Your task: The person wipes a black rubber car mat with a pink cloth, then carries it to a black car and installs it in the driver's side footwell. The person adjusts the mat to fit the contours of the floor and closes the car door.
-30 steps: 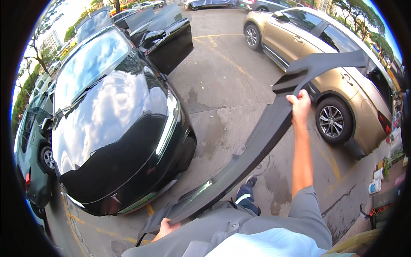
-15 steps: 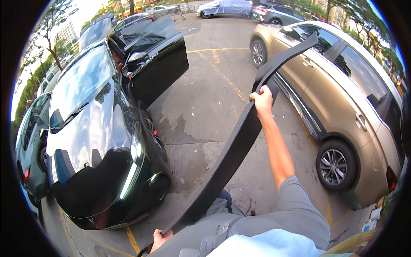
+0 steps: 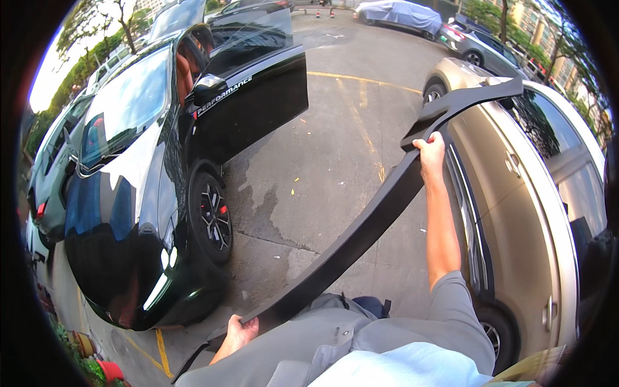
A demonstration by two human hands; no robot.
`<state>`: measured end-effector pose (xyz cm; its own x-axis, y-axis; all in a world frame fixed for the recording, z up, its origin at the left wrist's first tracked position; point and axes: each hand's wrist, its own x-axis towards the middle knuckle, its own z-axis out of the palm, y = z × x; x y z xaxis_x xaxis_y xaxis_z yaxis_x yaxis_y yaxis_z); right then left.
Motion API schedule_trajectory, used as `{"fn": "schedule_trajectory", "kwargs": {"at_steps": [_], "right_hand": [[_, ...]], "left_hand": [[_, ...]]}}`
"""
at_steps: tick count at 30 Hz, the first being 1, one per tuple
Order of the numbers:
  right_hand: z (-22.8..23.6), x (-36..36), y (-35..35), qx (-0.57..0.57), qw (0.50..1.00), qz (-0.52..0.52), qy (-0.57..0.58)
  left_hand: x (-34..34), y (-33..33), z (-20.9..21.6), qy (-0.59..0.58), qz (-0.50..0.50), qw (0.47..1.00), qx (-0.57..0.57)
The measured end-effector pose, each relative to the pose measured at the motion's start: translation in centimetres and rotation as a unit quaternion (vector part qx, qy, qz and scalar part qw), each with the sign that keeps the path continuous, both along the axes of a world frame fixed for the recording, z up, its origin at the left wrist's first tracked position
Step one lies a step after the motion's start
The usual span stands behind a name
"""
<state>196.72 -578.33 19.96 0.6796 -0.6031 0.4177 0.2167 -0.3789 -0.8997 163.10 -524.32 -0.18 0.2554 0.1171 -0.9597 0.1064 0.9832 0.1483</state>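
Observation:
A long black plastic car trim panel (image 3: 342, 248) slants across my front, from my waist at the lower left up to the right. My left hand (image 3: 241, 332) is closed round its lower part, and a thin tail of it runs past that hand. Higher up, my right hand (image 3: 430, 153) grips it with the arm stretched out. Beyond that hand the panel widens and bends into a flared end beside the gold car (image 3: 516, 213). On my left stands a black car (image 3: 129, 226) with its front door (image 3: 258, 109) swung out, showing a reddish-brown seat.
The gold car is close along my right side. A dark green car (image 3: 45, 168) stands beyond the black one. Potted plants (image 3: 109, 371) show at the lower left. Yellow lines mark the pavement (image 3: 322, 155). Farther back are a covered car (image 3: 400, 16) and a grey car (image 3: 483, 45).
The view has shifted and I am nearer the cars. Both hands have kept hold of the trim panel; its upper end now lies farther right and lower in view, over the gold car.

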Motion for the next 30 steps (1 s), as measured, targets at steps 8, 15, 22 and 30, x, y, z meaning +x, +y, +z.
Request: {"fn": "schedule_trajectory", "kwargs": {"at_steps": [8, 15, 22, 30], "right_hand": [[-6.6, 22.6, -17.1, 0.026, 0.997, 0.065, 0.011], [-4.7, 44.0, -28.6, 0.044, 0.988, 0.145, 0.016], [-4.1, 64.9, -34.7, 0.060, 0.971, 0.231, 0.004], [-7.3, 95.1, -40.3, 0.053, 0.971, 0.232, 0.030]], "left_hand": [[17.6, -19.8, -2.9, -0.025, 0.037, 0.999, 0.026], [33.0, -36.2, -0.3, -0.022, 0.130, 0.991, 0.016], [51.7, -46.9, -2.9, 0.051, 0.196, 0.979, 0.040], [80.7, -55.6, -5.3, 0.042, 0.206, 0.977, 0.044]]}}
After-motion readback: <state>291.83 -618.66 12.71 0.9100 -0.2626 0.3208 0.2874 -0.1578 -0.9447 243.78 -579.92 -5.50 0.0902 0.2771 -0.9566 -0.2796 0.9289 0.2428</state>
